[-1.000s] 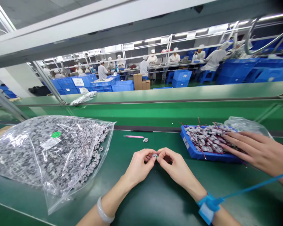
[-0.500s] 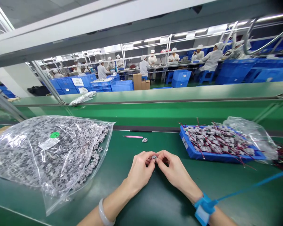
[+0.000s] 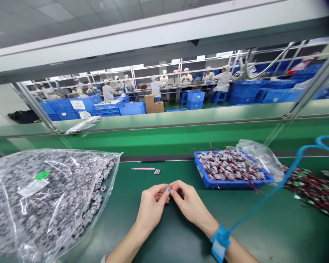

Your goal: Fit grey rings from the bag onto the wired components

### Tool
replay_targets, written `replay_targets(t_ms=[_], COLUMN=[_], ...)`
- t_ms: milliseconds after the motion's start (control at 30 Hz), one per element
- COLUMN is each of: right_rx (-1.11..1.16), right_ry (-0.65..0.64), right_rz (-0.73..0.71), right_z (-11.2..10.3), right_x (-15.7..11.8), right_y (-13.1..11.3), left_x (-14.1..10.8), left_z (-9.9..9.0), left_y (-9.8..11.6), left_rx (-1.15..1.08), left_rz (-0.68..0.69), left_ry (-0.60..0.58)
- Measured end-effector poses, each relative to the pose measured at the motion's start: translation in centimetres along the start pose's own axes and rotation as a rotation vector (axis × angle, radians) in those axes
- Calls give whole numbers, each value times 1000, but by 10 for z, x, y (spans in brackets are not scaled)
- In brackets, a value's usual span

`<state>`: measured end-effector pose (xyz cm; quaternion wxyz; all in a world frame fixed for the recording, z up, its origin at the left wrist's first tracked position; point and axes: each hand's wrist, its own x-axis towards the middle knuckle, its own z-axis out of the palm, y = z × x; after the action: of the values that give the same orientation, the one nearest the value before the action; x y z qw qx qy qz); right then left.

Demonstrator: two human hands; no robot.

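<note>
A small grey part point(image 3: 167, 189) is pinched between the fingertips of the left hand point(image 3: 151, 205) and right hand point(image 3: 187, 201), nearer the wearer than the pink tweezers point(image 3: 144, 168), though its exact fit in each grip cannot be told. The co-worker's hand spread over the blue tray point(image 3: 211, 183) a second ago is gone, and more of the red-wire pile point(image 3: 315, 190) is brought into view at right. Since the pinch is kept throughout, handling of the part is judged unfinished.
</note>
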<state>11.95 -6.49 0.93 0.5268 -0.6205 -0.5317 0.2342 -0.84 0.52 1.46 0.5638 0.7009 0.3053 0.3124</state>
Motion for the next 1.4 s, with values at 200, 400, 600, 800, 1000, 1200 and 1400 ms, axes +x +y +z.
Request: replay_targets(t_ms=[200,400,600,800,1000,1200,1400], right_rx=[46,-44,-159,-67,231,166,48], right_ry=[1,75,101,78,-9,12,94], right_rz=[1,-13,-22,35,123,109,59], right_z=[-1,4,6,0,-7,-7,-1], right_x=[1,-1,-3,-2,4,5,5], right_y=[1,2,3,5,3,4,3], left_x=[3,2,4,4,5,7,5], left_z=[0,-2,-5,-2,4,4,5], left_y=[-5,-12,-21,-7,4,2,-3], left_rx=[-33,15,15,-98,-240,-260,-222], left_rz=[-27,-46,-166,-222,-184,-177,-159], left_ry=[20,8,90,89,113,110,102])
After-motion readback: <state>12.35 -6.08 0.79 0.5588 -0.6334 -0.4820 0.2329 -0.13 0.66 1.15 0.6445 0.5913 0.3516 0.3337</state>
